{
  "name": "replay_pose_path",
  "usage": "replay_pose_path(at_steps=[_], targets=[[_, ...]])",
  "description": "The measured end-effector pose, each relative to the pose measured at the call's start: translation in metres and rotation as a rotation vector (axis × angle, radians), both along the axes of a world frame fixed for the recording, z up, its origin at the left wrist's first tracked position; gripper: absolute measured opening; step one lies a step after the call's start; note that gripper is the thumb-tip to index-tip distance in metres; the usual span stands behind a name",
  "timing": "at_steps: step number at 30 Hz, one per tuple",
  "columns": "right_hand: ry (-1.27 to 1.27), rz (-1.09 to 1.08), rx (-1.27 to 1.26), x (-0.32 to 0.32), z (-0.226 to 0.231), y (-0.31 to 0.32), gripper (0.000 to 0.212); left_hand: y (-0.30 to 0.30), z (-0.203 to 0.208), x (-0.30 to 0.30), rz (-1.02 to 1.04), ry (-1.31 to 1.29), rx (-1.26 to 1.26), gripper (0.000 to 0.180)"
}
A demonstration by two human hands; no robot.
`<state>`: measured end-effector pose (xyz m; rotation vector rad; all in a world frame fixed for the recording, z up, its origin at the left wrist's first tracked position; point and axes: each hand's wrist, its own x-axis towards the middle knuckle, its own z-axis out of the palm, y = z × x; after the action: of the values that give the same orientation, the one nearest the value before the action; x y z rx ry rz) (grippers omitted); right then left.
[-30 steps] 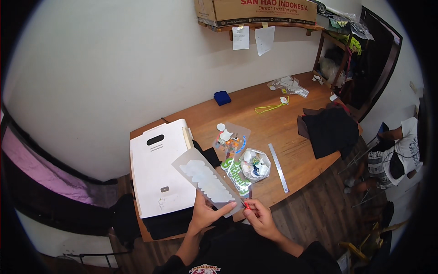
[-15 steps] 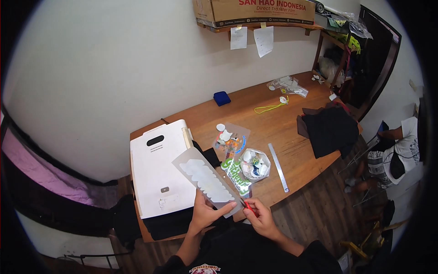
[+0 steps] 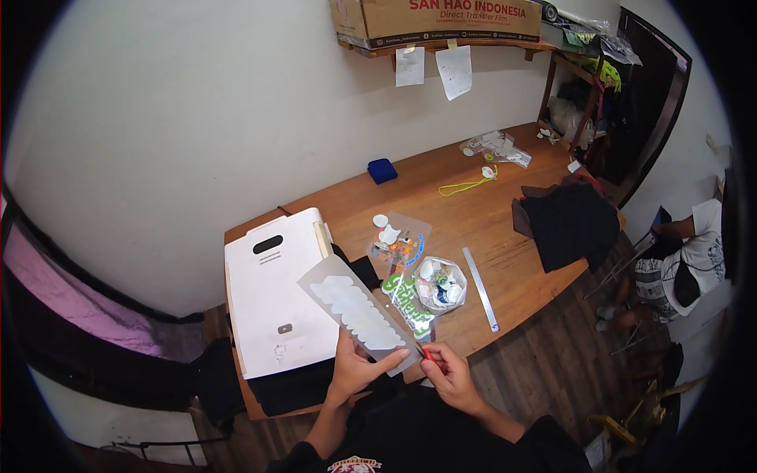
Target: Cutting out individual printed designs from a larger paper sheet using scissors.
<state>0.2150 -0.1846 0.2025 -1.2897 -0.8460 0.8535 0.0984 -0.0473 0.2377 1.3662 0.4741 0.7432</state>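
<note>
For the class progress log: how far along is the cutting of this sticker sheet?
Done: cut pieces lie in the clear bag. In hand: the left hand holds the film sheet while the right hand works a red-handled cutter at its lower edge. Left: the white shapes remain uncut.

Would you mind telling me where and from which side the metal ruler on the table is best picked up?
Grip the metal ruler probably at its near end, from the table's front edge. It lies flat, thin and long, pointing at that edge, with bare wood beside it; the bowl of cut pieces sits to its left.

Bare tabletop (image 3: pixel 465 217) past bowl (image 3: pixel 440 284), seemingly
</note>
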Motion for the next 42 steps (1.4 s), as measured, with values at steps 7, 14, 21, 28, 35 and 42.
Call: replay_pose_path(at_steps=[7,14,21,28,35,42], targets=[[-0.021,-0.009,0.009,0.0,-0.004,0.001,0.021,0.0,0.001,-0.001,-0.007,0.007,-0.011,0.07],[-0.027,-0.032,0.034,0.0,-0.01,0.001,0.019,0.0,0.0,-0.001,-0.014,-0.018,-0.022,0.071],[0.054,-0.017,0.044,-0.001,-0.012,0.001,0.018,0.001,-0.003,0.0,-0.008,-0.003,0.023,0.073],[0.06,-0.028,0.043,-0.002,-0.017,0.001,0.017,0.002,-0.006,0.0,0.003,0.014,0.017,0.073],[0.136,-0.029,0.024,0.007,-0.016,0.002,0.019,0.001,-0.005,-0.001,0.004,0.015,0.004,0.072],[-0.13,0.001,0.0,0.009,-0.004,0.001,0.022,-0.001,-0.004,-0.001,-0.055,0.004,0.037,0.072]])
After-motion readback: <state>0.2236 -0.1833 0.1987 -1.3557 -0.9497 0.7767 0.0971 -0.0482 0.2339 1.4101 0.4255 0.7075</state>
